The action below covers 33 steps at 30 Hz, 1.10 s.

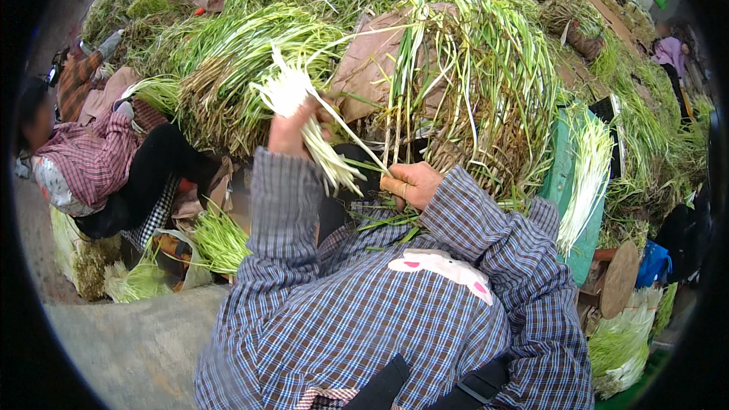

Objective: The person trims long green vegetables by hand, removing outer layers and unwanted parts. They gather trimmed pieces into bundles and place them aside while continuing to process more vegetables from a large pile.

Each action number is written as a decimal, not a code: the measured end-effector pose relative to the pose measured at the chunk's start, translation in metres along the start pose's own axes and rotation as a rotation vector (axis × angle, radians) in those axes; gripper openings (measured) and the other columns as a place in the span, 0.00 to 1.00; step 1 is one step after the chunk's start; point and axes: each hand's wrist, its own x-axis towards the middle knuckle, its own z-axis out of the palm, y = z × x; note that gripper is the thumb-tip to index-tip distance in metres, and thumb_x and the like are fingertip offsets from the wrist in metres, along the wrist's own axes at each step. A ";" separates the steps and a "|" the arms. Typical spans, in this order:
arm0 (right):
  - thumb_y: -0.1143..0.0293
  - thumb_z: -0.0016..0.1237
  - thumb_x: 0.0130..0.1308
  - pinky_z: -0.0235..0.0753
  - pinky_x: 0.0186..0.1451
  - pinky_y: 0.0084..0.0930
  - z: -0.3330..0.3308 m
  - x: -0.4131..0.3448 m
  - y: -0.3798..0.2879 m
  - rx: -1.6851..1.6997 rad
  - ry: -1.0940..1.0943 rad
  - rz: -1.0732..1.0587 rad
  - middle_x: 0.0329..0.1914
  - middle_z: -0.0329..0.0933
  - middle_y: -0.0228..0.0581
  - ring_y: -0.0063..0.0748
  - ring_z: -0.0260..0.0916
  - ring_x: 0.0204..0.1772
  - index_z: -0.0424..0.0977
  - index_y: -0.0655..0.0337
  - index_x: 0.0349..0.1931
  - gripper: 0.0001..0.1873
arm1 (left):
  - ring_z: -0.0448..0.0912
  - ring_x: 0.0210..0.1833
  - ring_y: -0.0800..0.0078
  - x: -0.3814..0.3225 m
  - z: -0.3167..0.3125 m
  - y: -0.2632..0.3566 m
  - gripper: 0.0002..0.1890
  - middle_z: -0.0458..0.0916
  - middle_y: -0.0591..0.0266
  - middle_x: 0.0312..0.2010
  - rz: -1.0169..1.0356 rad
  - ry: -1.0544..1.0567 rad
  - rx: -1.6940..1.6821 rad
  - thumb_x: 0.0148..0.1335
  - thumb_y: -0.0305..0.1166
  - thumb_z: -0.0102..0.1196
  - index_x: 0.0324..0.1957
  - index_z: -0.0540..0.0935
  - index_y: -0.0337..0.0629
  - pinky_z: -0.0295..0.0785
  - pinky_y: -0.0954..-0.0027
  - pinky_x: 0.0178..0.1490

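Note:
My left hand (299,128) is wrapped around a bunch of peeled white chive-like stalks (282,91), their pale ends fanned upward and their other ends hanging below the fist. To its right and slightly lower, my right hand (413,182) pinches the end of a thin stalk (364,148) that slants up toward the bunch. Brown-sheathed stalks (388,139) stand just above those fingers. A heap of unpeeled green stalks (490,80) with brown dry sheaths spreads in front of me, and another heap (239,74) lies to the left. Loose green scraps (393,219) rest on my lap.
Peeled white stalks (584,176) lie on a green board (549,182) at my right. A person in a checked shirt (105,154) sits close on the left; another person (672,60) is far right. Bagged stalks (623,347) stand low on the right, near a round brown disc (619,279).

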 end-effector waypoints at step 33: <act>0.62 0.47 0.61 0.63 0.21 0.14 0.007 -0.031 0.055 0.570 0.389 0.092 0.20 0.67 0.26 0.15 0.61 0.19 0.72 0.64 0.37 0.13 | 0.74 0.19 0.76 0.018 0.070 -0.076 0.09 0.78 0.57 0.24 -0.073 -0.053 0.107 0.47 0.19 0.57 0.33 0.75 0.31 0.70 0.78 0.20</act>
